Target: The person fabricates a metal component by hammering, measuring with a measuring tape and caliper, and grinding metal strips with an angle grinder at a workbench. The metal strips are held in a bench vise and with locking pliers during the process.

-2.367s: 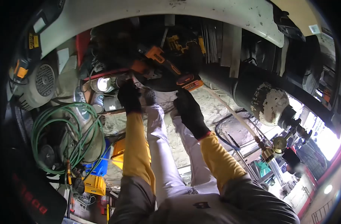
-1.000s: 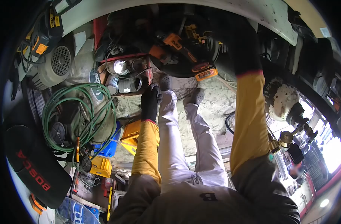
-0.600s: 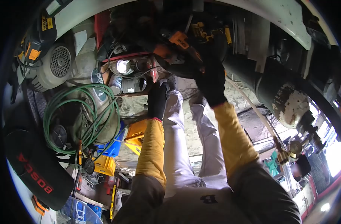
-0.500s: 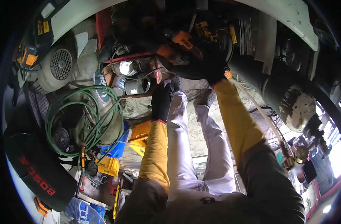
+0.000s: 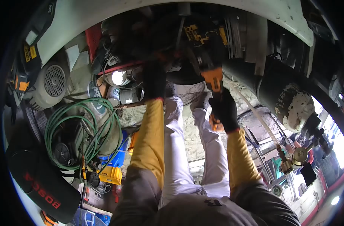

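My right hand (image 5: 224,109), in a black glove, is closed around the grip of an orange-and-black cordless power tool (image 5: 213,77). The tool's front end points away from me into the dark space, and an orange part (image 5: 216,123) shows below the hand. My left hand (image 5: 154,79), also gloved in black, reaches forward beside several metal cans (image 5: 131,96); its fingers are lost in shadow. Beyond the held tool is a yellow-and-black power tool (image 5: 194,33).
A coiled green hose (image 5: 51,128) and a grey motor (image 5: 54,80) are on the left. On the right lies a worn gas cylinder (image 5: 294,107) with a brass gauge (image 5: 300,154). A pale curved panel (image 5: 142,11) arches overhead. Yellow bins (image 5: 111,175) are low on the left.
My right hand has drawn back toward me, and the orange tool has turned from lying sideways to pointing away. My left hand has moved forward into the shadow.
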`<state>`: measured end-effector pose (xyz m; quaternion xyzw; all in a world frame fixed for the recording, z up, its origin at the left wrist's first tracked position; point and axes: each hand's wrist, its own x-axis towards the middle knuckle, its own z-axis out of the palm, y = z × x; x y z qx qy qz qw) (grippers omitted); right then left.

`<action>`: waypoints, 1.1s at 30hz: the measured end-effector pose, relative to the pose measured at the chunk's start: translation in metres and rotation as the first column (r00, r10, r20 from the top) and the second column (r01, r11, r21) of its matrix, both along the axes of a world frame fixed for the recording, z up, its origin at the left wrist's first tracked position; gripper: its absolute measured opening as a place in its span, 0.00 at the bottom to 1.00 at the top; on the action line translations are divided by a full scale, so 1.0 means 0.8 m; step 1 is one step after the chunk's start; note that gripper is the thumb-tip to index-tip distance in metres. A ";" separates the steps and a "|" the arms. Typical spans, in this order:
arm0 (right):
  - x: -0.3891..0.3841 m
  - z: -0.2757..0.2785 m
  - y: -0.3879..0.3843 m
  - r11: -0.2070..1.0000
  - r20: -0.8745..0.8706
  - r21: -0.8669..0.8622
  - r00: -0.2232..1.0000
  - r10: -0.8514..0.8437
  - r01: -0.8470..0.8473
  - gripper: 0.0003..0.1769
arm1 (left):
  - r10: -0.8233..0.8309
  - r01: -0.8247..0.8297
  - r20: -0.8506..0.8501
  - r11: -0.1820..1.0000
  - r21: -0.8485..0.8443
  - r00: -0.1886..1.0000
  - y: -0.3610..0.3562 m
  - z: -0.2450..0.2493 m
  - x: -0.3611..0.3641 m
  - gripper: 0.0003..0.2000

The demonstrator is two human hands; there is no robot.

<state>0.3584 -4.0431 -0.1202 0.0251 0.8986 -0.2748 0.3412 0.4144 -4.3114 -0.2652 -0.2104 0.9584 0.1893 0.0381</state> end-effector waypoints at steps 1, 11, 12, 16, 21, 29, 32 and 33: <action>0.012 0.012 0.009 0.995 0.106 0.053 0.990 -0.092 0.087 0.23 | 0.092 -0.091 -0.003 0.981 0.170 0.996 0.005 -0.033 -0.020 0.13; 0.125 0.049 0.089 0.962 0.240 0.258 0.959 -0.151 0.087 0.25 | -0.048 0.034 0.220 0.997 0.067 0.974 0.026 -0.098 -0.206 0.16; 0.127 0.051 0.093 0.961 0.240 0.262 0.958 -0.159 0.094 0.25 | -0.046 0.032 0.215 0.997 0.070 0.975 0.021 -0.102 -0.207 0.16; 0.131 0.057 0.095 0.974 0.218 0.212 0.967 -0.130 0.082 0.24 | -0.046 0.033 0.097 0.991 0.131 0.994 0.009 -0.088 -0.184 0.17; 0.099 0.045 0.077 0.982 0.176 0.144 0.974 -0.143 0.119 0.24 | 0.180 -0.089 -0.161 0.886 0.455 0.970 0.014 -0.014 -0.075 0.18; 0.029 -0.024 0.018 0.998 0.014 0.024 0.998 -0.059 0.059 0.24 | -0.022 0.034 -0.127 0.994 0.100 0.992 0.022 0.032 0.017 0.18; -0.002 -0.053 -0.007 0.997 -0.044 -0.059 0.998 -0.046 0.044 0.23 | -0.083 0.058 -0.201 0.990 -0.129 0.976 0.031 0.006 0.009 0.17; -0.013 -0.063 -0.014 0.998 -0.095 -0.062 0.995 0.026 -0.032 0.25 | -0.075 0.049 -0.200 0.990 -0.130 0.977 0.034 0.006 -0.005 0.17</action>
